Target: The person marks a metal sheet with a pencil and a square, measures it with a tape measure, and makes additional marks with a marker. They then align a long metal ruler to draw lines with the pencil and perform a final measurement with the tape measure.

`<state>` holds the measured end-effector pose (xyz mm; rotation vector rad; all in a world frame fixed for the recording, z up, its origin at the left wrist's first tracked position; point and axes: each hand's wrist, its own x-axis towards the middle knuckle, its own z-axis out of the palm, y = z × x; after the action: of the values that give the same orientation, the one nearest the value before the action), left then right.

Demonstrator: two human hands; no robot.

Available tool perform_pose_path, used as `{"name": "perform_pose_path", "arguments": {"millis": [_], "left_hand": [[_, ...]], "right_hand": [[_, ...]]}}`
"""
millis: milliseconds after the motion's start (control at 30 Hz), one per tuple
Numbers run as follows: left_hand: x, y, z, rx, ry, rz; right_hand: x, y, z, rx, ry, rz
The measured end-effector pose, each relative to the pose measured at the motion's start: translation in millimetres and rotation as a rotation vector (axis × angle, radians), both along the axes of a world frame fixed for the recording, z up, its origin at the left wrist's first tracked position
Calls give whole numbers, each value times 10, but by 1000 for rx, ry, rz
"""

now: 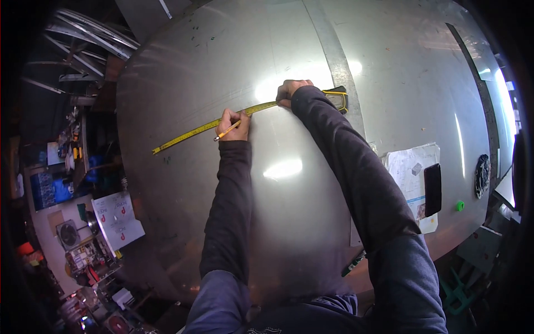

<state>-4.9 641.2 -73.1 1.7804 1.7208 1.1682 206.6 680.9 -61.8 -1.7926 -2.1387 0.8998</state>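
My left hand (234, 126) is closed around a yellow pencil (227, 132), its tip end hidden by the fingers near the lower edge of the tape. A yellow tape measure blade (192, 132) lies extended across a large grey metal sheet (295, 222), its hooked end toward the left. Farther right, my right hand (291, 91) pinches the blade and presses it on the sheet. Just beyond the right wrist sits the black and yellow tape measure case (337, 100), partly covered by the sleeve.
Papers (406, 172) and a dark phone (433, 190) lie right of my right arm, near a small green object (460, 206) and a dark bundle (483, 176). A long metal strip (334, 50) crosses the sheet. Cluttered shelving and tools (83, 245) stand at left.
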Motion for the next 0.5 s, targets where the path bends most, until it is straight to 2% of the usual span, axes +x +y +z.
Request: {"name": "perform_pose_path", "arguments": {"millis": [233, 300, 333, 400, 500], "left_hand": [[-83, 61, -40, 10, 34, -8], [-187, 131, 49, -103, 251, -215], [-207, 146, 7, -102, 250, -210], [-228, 185, -81, -155, -9, -180], [-118, 129, -52, -77, -44, -151]], "right_hand": [[-7, -4, -11, 20, -11, 17], [2, -7, -6, 10, 1, 19], [1, -1, -4, 2, 11, 23], [-8, 11, -8, -2, 8, 21], [-8, 4, 14, -11, -2, 15]]}}
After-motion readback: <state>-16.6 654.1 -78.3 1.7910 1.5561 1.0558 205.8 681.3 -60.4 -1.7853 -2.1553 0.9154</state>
